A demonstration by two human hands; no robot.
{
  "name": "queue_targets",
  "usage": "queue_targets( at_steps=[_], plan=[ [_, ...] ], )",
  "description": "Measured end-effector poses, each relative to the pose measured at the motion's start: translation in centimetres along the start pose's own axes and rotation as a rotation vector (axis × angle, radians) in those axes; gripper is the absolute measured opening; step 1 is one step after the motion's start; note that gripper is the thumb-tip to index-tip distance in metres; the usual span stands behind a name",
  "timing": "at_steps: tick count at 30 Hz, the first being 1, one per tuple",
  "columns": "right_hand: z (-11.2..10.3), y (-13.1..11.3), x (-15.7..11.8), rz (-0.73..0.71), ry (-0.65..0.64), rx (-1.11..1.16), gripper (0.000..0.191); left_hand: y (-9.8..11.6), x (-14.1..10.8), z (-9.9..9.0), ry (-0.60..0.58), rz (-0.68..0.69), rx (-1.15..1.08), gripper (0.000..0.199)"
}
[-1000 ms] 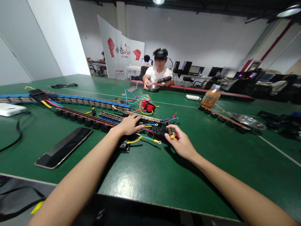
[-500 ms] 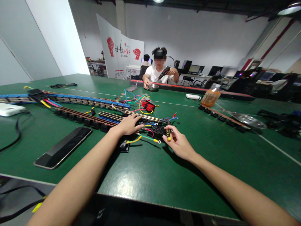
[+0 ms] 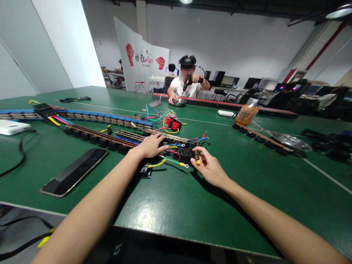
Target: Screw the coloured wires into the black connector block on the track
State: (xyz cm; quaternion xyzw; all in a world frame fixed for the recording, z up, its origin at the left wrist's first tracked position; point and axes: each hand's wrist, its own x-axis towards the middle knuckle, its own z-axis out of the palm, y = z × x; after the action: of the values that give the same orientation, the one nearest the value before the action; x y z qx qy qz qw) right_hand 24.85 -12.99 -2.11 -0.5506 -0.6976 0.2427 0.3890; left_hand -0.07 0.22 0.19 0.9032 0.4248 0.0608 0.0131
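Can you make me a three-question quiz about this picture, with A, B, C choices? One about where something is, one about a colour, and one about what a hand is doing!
1. Where does the dark phone lie?
A. On the green table, left of the left arm
B. Under the orange bottle
C. In the right hand

2. What colours are on the handle of the screwdriver?
A. Pink and white
B. Yellow and black
C. All green

3. What is the left hand doing?
A. Waving in the air
B. Holding a cup
C. Resting palm down on the terminal strip

Answers:
1. A, the phone lies flat on the table, left of the left forearm.
2. B, yellow and black bands show between the fingers of the right hand.
3. C, the fingers lie spread on the strip amid coloured wires.
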Motion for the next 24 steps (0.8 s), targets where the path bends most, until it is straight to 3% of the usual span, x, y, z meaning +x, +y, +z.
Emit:
queue_targets(
  at_steps=[24],
  plan=[
    [-0.06,-0.13,-0.08,-0.006,-0.009,-0.011,0.04,0.03,-0.08,0.02,-0.004,-0.004,-0.01,0.065]
  ],
)
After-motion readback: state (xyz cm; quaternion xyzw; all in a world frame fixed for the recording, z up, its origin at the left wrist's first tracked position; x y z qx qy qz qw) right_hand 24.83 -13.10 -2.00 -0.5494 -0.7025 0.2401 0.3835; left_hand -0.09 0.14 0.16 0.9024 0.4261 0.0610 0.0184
